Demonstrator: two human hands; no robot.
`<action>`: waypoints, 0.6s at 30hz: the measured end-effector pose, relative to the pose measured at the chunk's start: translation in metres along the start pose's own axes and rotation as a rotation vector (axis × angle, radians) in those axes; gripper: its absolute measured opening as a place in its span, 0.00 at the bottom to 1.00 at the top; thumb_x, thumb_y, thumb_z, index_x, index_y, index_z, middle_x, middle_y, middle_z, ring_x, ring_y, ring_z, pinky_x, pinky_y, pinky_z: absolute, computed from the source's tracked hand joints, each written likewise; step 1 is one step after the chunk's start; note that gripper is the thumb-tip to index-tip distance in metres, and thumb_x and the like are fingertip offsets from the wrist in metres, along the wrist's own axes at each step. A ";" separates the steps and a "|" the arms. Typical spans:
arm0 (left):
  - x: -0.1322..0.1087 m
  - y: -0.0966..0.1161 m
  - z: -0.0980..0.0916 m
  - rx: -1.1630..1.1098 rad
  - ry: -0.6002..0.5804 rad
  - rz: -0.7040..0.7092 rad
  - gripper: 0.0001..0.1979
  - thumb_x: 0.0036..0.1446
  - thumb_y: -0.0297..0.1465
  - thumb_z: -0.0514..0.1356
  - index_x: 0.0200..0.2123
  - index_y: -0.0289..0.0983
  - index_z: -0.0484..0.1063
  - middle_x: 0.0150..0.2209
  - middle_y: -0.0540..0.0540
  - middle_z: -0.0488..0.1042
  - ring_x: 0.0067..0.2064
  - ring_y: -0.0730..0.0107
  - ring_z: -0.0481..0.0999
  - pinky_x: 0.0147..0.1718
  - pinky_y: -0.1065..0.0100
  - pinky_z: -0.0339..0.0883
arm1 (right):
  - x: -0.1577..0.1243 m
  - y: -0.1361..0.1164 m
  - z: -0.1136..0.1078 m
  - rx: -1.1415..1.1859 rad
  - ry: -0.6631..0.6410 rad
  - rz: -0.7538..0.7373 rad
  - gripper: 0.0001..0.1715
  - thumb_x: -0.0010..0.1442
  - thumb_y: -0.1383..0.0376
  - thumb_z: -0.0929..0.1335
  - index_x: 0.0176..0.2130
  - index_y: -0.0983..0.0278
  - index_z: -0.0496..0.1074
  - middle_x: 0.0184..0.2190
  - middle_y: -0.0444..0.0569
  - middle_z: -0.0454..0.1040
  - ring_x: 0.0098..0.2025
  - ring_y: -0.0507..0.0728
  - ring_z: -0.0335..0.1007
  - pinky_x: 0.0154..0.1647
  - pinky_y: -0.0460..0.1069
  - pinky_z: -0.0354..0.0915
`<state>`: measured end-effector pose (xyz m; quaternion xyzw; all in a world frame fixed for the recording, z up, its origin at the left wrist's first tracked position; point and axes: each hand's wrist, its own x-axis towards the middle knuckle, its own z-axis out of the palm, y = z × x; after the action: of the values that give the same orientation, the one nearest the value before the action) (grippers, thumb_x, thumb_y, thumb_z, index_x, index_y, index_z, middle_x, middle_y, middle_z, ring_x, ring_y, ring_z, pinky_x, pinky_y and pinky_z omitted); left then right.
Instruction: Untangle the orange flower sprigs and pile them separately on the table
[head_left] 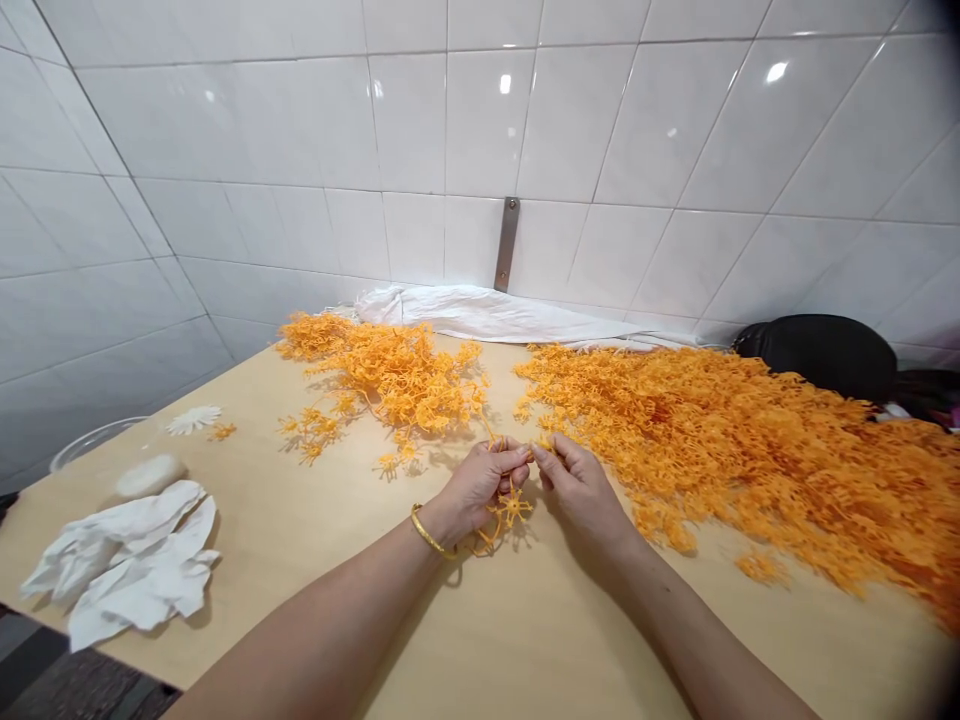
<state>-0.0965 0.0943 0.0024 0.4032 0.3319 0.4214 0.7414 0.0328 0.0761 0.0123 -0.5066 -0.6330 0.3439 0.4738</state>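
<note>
My left hand (486, 480), with a gold bangle (433, 532) at its wrist, is closed on a strand of orange plastic flower pieces (514, 507). One spoked piece dangles below its fingers, close to the tabletop. My right hand (581, 485) pinches a small orange flower piece (541, 443), its fingertips meeting those of my left hand. Just where the two pieces touch is hidden by the fingers. From my left hand the strand seems to run up to a tangled heap of linked orange pieces (405, 375) on the wooden table (315, 560).
A large pile of orange pieces (697, 430) spreads over the table's right side. White cloth (487, 312) lies along the tiled wall, with a black pouch (825, 350) at right. On the left are crumpled tissues (142, 560), a white rounded object (151, 475) and a white flower-shaped piece (194, 420).
</note>
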 end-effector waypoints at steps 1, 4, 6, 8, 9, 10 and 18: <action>-0.001 0.001 0.000 -0.012 -0.008 -0.004 0.10 0.44 0.32 0.60 0.22 0.34 0.60 0.14 0.55 0.60 0.14 0.85 0.52 0.14 0.78 0.41 | 0.002 0.000 -0.003 0.083 0.054 0.040 0.18 0.53 0.57 0.64 0.19 0.63 0.56 0.15 0.39 0.57 0.19 0.48 0.50 0.20 0.45 0.49; -0.002 0.004 -0.001 -0.102 0.000 -0.017 0.11 0.43 0.31 0.61 0.22 0.35 0.60 0.12 0.56 0.57 0.14 0.85 0.51 0.13 0.78 0.39 | 0.009 0.002 -0.023 0.458 0.347 0.176 0.17 0.49 0.60 0.65 0.18 0.62 0.53 0.14 0.38 0.54 0.17 0.47 0.50 0.20 0.45 0.52; -0.001 0.005 -0.004 -0.155 0.018 -0.028 0.11 0.42 0.31 0.61 0.22 0.35 0.60 0.12 0.57 0.56 0.14 0.85 0.51 0.13 0.78 0.38 | 0.013 0.003 -0.036 0.616 0.461 0.227 0.18 0.45 0.61 0.67 0.18 0.62 0.53 0.14 0.37 0.54 0.17 0.47 0.51 0.20 0.45 0.55; 0.002 0.005 -0.006 -0.190 0.025 -0.029 0.11 0.43 0.32 0.61 0.22 0.34 0.60 0.13 0.56 0.58 0.14 0.86 0.50 0.12 0.78 0.38 | 0.011 0.004 -0.040 0.561 0.315 0.277 0.15 0.45 0.60 0.68 0.19 0.63 0.57 0.16 0.38 0.58 0.18 0.47 0.55 0.21 0.45 0.56; 0.004 0.005 -0.006 -0.202 0.030 -0.019 0.11 0.43 0.32 0.61 0.22 0.34 0.60 0.14 0.56 0.59 0.14 0.86 0.50 0.12 0.78 0.38 | 0.008 0.004 -0.039 0.480 0.196 0.292 0.14 0.45 0.59 0.68 0.20 0.63 0.59 0.16 0.39 0.60 0.18 0.47 0.56 0.21 0.45 0.56; 0.005 0.004 -0.007 -0.214 0.041 -0.002 0.11 0.43 0.32 0.62 0.22 0.34 0.61 0.15 0.56 0.60 0.14 0.86 0.51 0.12 0.79 0.40 | 0.005 0.003 -0.035 0.388 0.078 0.299 0.14 0.46 0.58 0.67 0.21 0.64 0.60 0.16 0.40 0.60 0.18 0.48 0.56 0.20 0.45 0.55; 0.005 0.002 -0.001 -0.156 0.091 0.087 0.11 0.43 0.32 0.61 0.21 0.35 0.60 0.16 0.54 0.62 0.16 0.83 0.58 0.15 0.77 0.50 | -0.010 -0.010 -0.006 -0.090 -0.289 0.125 0.16 0.49 0.54 0.65 0.30 0.65 0.66 0.22 0.42 0.64 0.21 0.48 0.55 0.21 0.44 0.52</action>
<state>-0.0956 0.0999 0.0026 0.3386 0.3135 0.4955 0.7359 0.0360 0.0639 0.0206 -0.5108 -0.6765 0.4135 0.3323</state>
